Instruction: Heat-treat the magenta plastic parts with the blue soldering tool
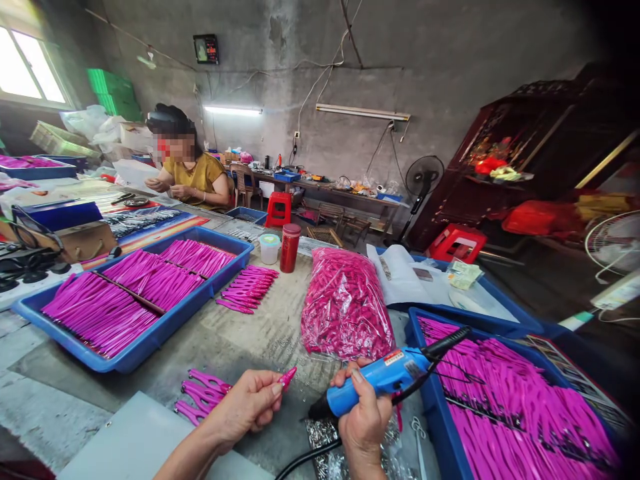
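Observation:
My left hand [250, 403] pinches a small magenta pointed plastic piece [287, 377] between thumb and fingertips; most of the piece is hidden by the fingers. My right hand [367, 413] is wrapped round a blue electric screwdriver [385, 375] with a black cord, its dark tip pointing left and down. Behind my left hand lie several magenta forked pieces [203, 393]. Under the screwdriver's tip is a clear bag of small metal parts [325, 437]. Just beyond both hands stands a large clear bag of magenta pieces [345, 303].
Blue trays of magenta pieces stand at left [120, 363] and right [417, 353]. A row of magenta pieces [247, 289], a lidded cup [270, 248] and a red canister [290, 248] sit mid-table. Scissors [419, 440] lie at right. Across the table sits another person [197, 177].

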Demonstrator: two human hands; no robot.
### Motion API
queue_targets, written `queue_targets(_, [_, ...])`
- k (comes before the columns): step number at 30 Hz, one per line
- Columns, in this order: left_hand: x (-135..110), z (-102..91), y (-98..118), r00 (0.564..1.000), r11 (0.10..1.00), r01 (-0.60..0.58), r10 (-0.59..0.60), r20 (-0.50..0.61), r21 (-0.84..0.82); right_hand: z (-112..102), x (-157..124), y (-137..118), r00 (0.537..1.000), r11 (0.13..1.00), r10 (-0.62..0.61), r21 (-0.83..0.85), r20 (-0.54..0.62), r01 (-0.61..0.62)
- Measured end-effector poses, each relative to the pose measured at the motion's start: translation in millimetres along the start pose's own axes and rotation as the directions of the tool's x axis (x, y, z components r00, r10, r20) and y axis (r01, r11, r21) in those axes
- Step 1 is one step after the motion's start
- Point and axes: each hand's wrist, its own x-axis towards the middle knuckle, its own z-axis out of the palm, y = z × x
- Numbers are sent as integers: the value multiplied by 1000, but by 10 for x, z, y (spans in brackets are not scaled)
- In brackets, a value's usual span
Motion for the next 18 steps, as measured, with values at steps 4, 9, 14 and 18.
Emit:
queue_targets(4, [-32,34,26,999,993,46,-46,3,-107,26,14,-6,998,999,52,-9,-17,-52])
queue_targets(9, [-73,63,75,997,981,75,-75,11,-181,45,46,-5,988,982,141,-116,-67,-148])
queue_targets(14, [-106,69,100,998,979,68,-67,11,-191,9,105,69,983,931,179,-316,-45,-184])
queue_targets(18, [-142,77,102,998,980,65,-65,7,-188,-41,159,171,984,885,175,-441,17,-150])
